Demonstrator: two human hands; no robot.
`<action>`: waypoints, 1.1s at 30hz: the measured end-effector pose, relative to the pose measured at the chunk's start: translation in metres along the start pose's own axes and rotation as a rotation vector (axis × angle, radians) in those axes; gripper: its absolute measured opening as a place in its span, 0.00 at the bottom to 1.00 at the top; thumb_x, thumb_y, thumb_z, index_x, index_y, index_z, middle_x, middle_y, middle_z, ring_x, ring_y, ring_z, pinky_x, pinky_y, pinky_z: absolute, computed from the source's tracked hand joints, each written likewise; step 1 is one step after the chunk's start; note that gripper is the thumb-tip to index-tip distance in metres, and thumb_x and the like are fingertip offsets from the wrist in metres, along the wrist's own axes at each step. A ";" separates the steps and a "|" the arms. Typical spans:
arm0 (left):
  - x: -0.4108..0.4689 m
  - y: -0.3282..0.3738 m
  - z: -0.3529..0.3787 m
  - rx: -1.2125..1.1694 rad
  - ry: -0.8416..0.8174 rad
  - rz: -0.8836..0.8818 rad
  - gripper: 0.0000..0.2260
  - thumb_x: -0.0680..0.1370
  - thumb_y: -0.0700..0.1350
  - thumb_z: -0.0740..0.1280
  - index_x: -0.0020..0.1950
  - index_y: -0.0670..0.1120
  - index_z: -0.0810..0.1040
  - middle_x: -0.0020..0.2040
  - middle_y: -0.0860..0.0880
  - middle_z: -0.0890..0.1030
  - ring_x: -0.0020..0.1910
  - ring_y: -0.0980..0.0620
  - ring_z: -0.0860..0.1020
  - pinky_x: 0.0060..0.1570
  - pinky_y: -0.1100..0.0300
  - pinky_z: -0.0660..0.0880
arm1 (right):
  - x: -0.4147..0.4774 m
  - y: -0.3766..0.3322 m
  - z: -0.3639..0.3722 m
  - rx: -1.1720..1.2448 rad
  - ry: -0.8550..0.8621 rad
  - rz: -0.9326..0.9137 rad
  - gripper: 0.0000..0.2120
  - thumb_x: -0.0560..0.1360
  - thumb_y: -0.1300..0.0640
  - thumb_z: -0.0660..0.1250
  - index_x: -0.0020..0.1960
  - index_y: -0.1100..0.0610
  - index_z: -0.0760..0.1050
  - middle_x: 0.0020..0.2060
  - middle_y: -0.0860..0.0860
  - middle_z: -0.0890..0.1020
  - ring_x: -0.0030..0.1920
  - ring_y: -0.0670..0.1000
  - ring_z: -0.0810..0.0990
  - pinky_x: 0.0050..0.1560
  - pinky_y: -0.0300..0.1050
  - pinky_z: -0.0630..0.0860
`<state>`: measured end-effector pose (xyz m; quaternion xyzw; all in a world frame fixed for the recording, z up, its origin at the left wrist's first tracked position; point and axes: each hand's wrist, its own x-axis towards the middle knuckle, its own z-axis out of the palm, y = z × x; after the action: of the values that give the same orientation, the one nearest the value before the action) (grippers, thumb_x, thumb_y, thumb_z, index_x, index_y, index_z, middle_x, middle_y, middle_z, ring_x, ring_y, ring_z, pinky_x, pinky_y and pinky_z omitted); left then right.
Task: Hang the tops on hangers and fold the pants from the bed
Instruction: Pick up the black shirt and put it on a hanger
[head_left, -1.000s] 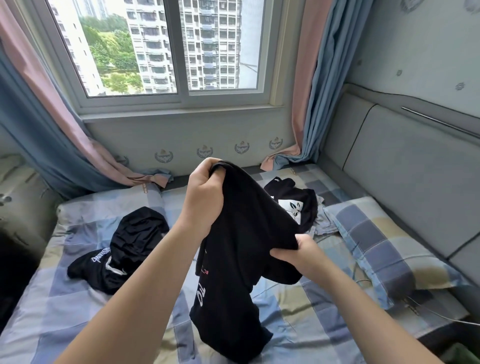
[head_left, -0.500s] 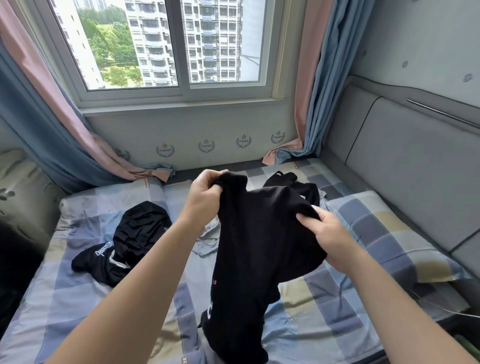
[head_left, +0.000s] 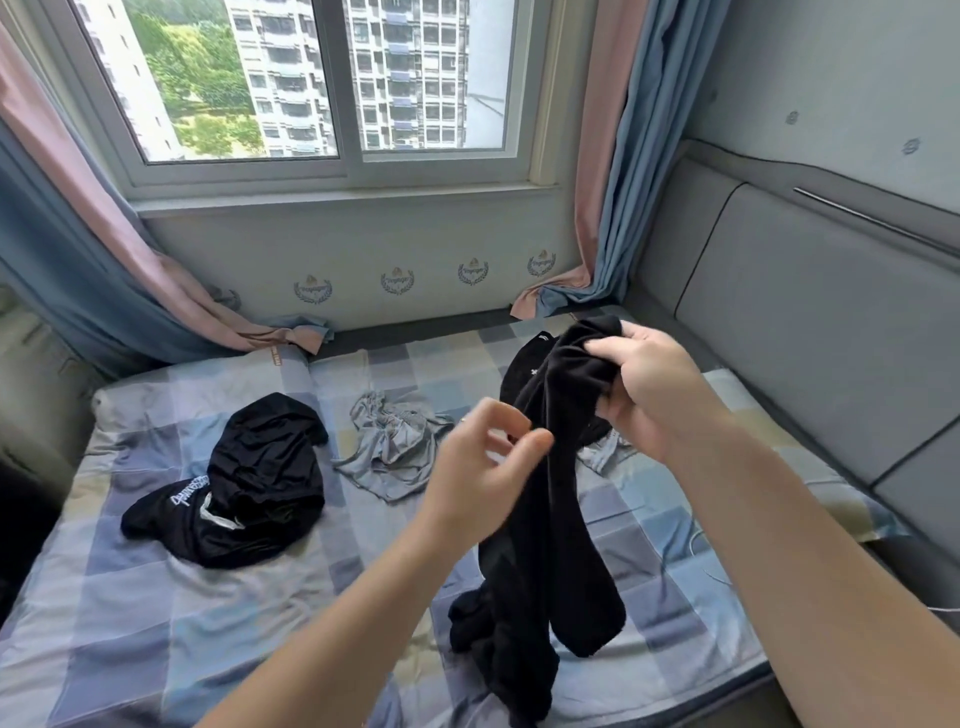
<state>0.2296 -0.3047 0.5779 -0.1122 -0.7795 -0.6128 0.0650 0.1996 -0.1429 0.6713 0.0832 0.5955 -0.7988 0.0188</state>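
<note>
1. Head-camera view down over a bed (head_left: 130, 623) in blue, grey and beige checked sheets, below a window (head_left: 322, 78).
2. Right grip (head_left: 649, 384) raised above the bed's far right side, fingers curled tight around the bunched top of a black garment (head_left: 550, 519).
3. Long drape of that cloth from the grip down to the sheet, lower end heaped by the bed's near edge.
4. Left grip (head_left: 483, 467) just left of the hanging cloth, wide and loose, holding nothing; thumb tip at the cloth's edge, contact impossible to tell.
5. Crumpled on the bed: lettered black garment (head_left: 249, 478) at left, grey garment (head_left: 389, 447) in the middle, second black garment (head_left: 524, 364) behind the held one.
6. Grey padded headboard (head_left: 805, 322) at right; pink-and-blue curtains (head_left: 613, 156) beside the window.
</note>
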 end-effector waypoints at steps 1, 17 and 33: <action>-0.004 0.003 0.006 0.010 -0.075 -0.018 0.13 0.72 0.58 0.72 0.50 0.52 0.77 0.46 0.58 0.82 0.41 0.59 0.81 0.40 0.64 0.77 | -0.001 -0.003 0.003 0.036 -0.002 -0.015 0.11 0.82 0.70 0.56 0.50 0.62 0.75 0.37 0.56 0.78 0.31 0.49 0.79 0.29 0.41 0.79; 0.004 -0.034 -0.007 0.187 -0.030 -0.225 0.12 0.82 0.40 0.61 0.39 0.45 0.72 0.32 0.53 0.73 0.31 0.53 0.69 0.30 0.63 0.65 | 0.021 -0.020 -0.016 0.094 0.137 -0.253 0.09 0.83 0.65 0.58 0.59 0.61 0.75 0.52 0.57 0.84 0.53 0.59 0.85 0.48 0.54 0.83; 0.017 0.036 -0.025 -0.357 0.065 -0.256 0.17 0.83 0.40 0.58 0.40 0.50 0.82 0.42 0.40 0.82 0.44 0.38 0.81 0.51 0.35 0.79 | -0.040 0.179 -0.037 -0.627 -0.351 0.196 0.17 0.69 0.46 0.75 0.57 0.39 0.77 0.52 0.36 0.84 0.53 0.37 0.82 0.51 0.35 0.78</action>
<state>0.2212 -0.3194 0.6215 -0.0022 -0.6641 -0.7476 -0.0092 0.2662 -0.1624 0.4973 -0.0083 0.7880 -0.5743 0.2216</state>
